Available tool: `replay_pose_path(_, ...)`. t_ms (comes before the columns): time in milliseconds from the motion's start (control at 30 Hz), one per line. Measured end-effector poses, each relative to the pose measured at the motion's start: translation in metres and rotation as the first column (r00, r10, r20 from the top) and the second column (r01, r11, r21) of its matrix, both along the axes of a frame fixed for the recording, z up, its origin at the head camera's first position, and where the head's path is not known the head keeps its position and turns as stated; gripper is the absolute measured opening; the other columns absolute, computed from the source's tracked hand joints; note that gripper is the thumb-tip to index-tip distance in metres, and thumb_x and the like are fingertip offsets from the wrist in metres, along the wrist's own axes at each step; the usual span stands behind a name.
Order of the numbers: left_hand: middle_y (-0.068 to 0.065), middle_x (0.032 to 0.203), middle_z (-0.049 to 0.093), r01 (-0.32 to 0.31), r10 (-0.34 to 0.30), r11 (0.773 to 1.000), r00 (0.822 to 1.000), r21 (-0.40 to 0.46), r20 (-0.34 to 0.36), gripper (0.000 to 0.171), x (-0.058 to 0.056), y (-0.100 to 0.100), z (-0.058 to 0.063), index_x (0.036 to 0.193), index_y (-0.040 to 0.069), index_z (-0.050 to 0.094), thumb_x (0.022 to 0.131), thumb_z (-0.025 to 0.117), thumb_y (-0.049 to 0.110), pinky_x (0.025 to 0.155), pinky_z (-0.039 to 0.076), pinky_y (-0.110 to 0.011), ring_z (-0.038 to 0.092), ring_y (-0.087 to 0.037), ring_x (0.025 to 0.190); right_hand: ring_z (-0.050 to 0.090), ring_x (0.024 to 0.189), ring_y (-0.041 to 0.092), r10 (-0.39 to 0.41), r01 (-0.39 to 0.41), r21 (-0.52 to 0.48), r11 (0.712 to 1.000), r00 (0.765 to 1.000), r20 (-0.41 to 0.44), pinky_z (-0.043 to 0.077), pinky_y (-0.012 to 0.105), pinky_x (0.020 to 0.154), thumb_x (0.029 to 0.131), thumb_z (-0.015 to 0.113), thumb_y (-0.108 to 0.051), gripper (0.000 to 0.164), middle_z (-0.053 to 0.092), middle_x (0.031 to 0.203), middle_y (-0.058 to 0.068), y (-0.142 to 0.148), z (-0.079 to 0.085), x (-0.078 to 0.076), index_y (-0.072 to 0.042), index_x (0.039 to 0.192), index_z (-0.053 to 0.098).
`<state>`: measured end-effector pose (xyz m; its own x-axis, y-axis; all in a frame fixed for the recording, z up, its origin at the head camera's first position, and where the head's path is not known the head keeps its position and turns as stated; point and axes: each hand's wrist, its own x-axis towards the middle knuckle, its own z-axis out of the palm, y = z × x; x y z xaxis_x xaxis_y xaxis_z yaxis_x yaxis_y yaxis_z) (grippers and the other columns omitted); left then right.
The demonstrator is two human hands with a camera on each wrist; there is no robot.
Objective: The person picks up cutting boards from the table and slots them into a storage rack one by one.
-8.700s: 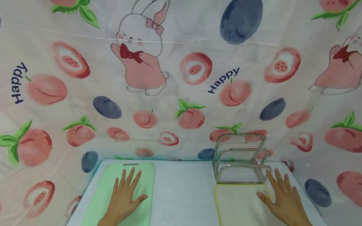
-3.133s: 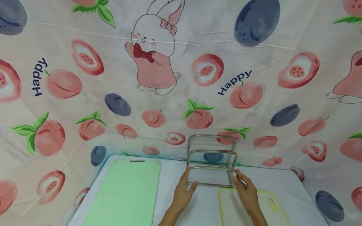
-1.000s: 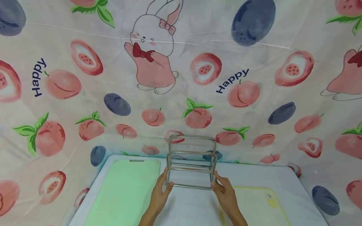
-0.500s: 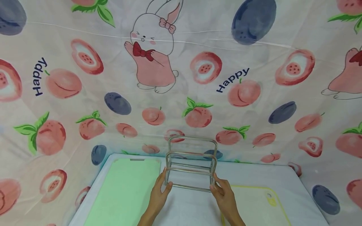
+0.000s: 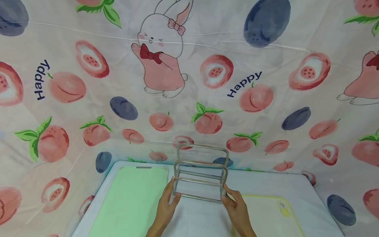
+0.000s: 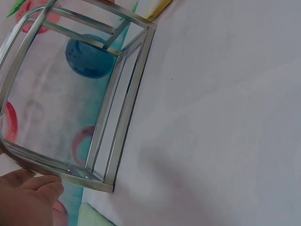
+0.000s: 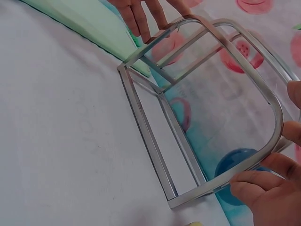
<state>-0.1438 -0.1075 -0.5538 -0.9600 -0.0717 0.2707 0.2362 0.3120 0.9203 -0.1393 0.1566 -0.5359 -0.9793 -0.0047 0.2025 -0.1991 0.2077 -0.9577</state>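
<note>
your hands are clamping the metal rack [image 5: 199, 181] from both sides: your left hand [image 5: 164, 209] is pinching its left side, your right hand [image 5: 238, 210] its right. the rack is standing between them, reaching forward past your fingertips. the green board [image 5: 130, 200] is lying to the left of your left hand, the yellow-edged board [image 5: 267, 215] beside your right, both on the bench [image 5: 201, 222].

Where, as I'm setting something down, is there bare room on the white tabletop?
Bare: the back-right strip behind the pale, yellow-rimmed rectangular board, right of the silver metal rack; and the patch before the rack, between left hand and right hand. Crowded: the left, mostly under the green rectangular board.
</note>
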Motion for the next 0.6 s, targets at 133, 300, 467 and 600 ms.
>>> replay_pose_path(133, -0.011, 0.152, 0.032, -0.018, 0.018, 0.999, 1.000, -0.033, -0.003, 0.064, 0.003, 0.001, 0.004, 0.151, 0.024, 0.029, 0.096, 0.060, 0.032, 0.098, 0.035, -0.062, 0.028, -0.038, 0.137, 0.054, 0.114, 0.036, -0.002, 0.002, -0.003, 1.000, 1.000, -0.011, 0.048, 0.035, 0.090, 0.095, 0.061, -0.019, 0.045, 0.049, 0.117, 0.009, 0.001, 0.001, 0.000, -0.007, 0.137, 0.051)
replay_pose_path(300, -0.013, 0.150, 0.035, -0.047, 0.046, 0.996, 0.999, -0.070, -0.005, 0.065, 0.009, 0.000, 0.008, 0.151, 0.021, 0.031, 0.095, 0.061, 0.032, 0.100, 0.033, -0.061, 0.030, -0.037, 0.136, 0.056, 0.113, 0.034, 0.018, -0.018, 0.004, 1.000, 1.000, -0.014, 0.047, 0.034, 0.092, 0.095, 0.061, -0.022, 0.044, 0.049, 0.118, 0.013, 0.002, 0.002, 0.001, -0.009, 0.136, 0.052)
replay_pose_path(467, -0.012, 0.149, 0.036, -0.055, 0.055, 0.996, 0.998, -0.077, -0.010, 0.064, 0.014, -0.001, 0.008, 0.150, 0.016, 0.033, 0.095, 0.061, 0.032, 0.102, 0.030, -0.061, 0.031, -0.036, 0.136, 0.058, 0.110, 0.026, -0.003, 0.003, 0.007, 1.000, 0.999, -0.037, 0.048, 0.029, 0.090, 0.094, 0.062, -0.015, 0.041, 0.052, 0.114, 0.010, 0.002, 0.002, 0.003, -0.007, 0.134, 0.054)
replay_pose_path(600, -0.011, 0.149, 0.036, -0.049, 0.049, 0.995, 0.999, -0.082, 0.005, 0.064, 0.020, -0.002, 0.006, 0.150, 0.017, 0.031, 0.096, 0.059, 0.033, 0.101, 0.031, -0.062, 0.031, -0.037, 0.136, 0.058, 0.109, 0.031, -0.017, 0.018, 0.013, 1.000, 1.000, -0.023, 0.049, 0.030, 0.088, 0.094, 0.063, -0.017, 0.041, 0.052, 0.109, 0.009, 0.001, 0.001, 0.006, -0.007, 0.134, 0.055)
